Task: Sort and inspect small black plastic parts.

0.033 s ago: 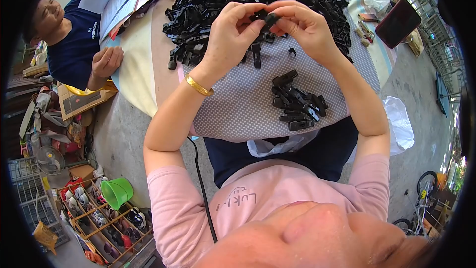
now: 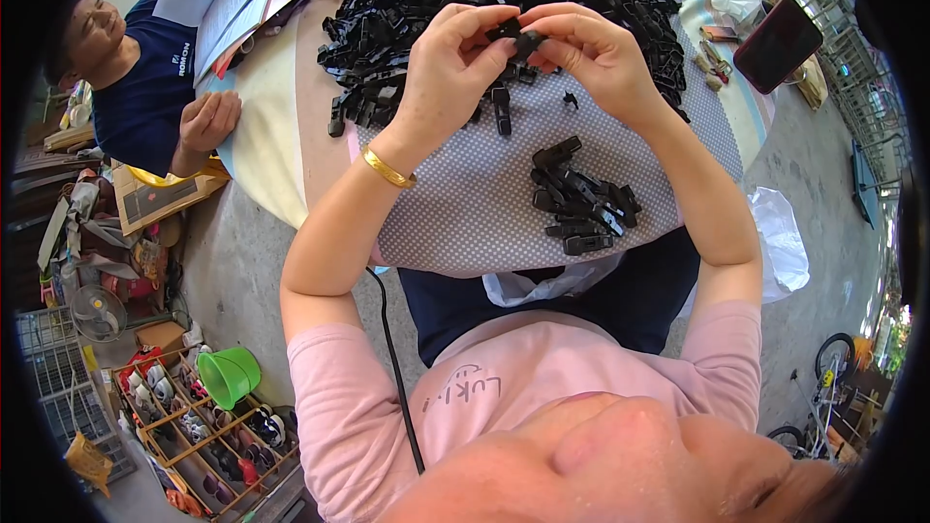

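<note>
Over the near edge of a large heap of black plastic parts [image 2: 387,48], both hands meet fingertip to fingertip. My left hand [image 2: 455,63], with a gold bangle on its wrist, pinches a small black plastic part [image 2: 506,29]. From the other side my right hand [image 2: 593,53] grips the same part, or a second one joined to it; the fingers hide which. Below the hands, one loose long black piece [image 2: 501,111] and a tiny black fragment [image 2: 570,100] lie on the dotted cloth [image 2: 455,203]. Nearer to me sits a small pile of similar black pieces [image 2: 584,199].
A co-worker's hand [image 2: 210,120] rests at the table's left edge, near propped papers [image 2: 237,15]. At the right stands a dark phone [image 2: 778,46]. A black cable [image 2: 387,358] hangs by my left side. A green bucket [image 2: 229,377] sits on a shoe rack.
</note>
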Available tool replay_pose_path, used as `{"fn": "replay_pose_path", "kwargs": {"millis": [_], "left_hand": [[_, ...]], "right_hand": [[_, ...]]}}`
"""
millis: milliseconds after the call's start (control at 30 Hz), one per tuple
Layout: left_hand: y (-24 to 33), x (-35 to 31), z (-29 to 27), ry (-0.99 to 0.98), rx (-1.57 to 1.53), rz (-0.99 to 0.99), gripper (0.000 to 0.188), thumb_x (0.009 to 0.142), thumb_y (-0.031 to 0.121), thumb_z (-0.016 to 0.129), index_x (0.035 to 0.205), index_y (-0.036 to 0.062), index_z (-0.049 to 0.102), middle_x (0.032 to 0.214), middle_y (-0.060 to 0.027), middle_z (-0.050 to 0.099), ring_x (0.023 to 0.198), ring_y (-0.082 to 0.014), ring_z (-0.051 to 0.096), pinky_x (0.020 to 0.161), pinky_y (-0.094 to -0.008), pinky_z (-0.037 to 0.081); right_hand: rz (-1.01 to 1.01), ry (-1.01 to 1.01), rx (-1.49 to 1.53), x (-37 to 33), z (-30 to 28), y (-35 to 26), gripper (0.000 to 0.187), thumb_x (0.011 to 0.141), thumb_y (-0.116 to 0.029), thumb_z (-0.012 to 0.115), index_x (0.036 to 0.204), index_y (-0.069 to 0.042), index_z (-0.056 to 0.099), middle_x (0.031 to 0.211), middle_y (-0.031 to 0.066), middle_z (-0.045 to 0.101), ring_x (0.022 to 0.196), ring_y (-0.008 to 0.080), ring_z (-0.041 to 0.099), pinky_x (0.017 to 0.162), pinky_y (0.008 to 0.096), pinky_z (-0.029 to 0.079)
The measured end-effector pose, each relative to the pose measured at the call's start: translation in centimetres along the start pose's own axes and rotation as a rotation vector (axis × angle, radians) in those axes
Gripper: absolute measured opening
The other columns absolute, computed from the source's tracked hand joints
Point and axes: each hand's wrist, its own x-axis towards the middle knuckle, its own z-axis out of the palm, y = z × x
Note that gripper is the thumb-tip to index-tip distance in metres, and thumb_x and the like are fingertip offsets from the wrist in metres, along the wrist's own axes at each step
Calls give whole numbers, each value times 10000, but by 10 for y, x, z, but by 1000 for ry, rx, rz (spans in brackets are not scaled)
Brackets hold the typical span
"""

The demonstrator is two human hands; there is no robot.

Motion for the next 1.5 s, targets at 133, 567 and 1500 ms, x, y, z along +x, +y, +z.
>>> {"fn": "replay_pose_path", "kwargs": {"millis": [133, 567, 1500], "left_hand": [[6, -1, 2, 21, -181, -63, 286, 819, -4, 604, 1105, 9, 598, 1024, -78, 603, 877, -127, 613, 772, -227, 514], [8, -9, 12, 57, -541, -234, 372, 829, -12, 600, 1193, -28, 530, 1132, -131, 578, 972, -159, 592, 859, -285, 505], [51, -76, -26, -401, 347, 139, 363, 676, 66, 711, 1031, 96, 641, 1189, -115, 550, 1081, -272, 482, 928, -381, 395]], "right_hand": [[-152, -28, -252, 0, -4, 3, 175, 826, 2, 599, 990, -17, 655, 1016, 74, 602, 794, 129, 622, 724, 218, 517], [-220, 130, -532, -4, 4, -1, 201, 772, -79, 684, 967, -31, 665, 938, 87, 627, 760, 148, 613, 659, 231, 505], [-200, -519, -600, -3, 19, 14, 242, 712, -153, 695, 946, -95, 686, 1115, 52, 586, 980, 237, 507, 835, 337, 463]]}}
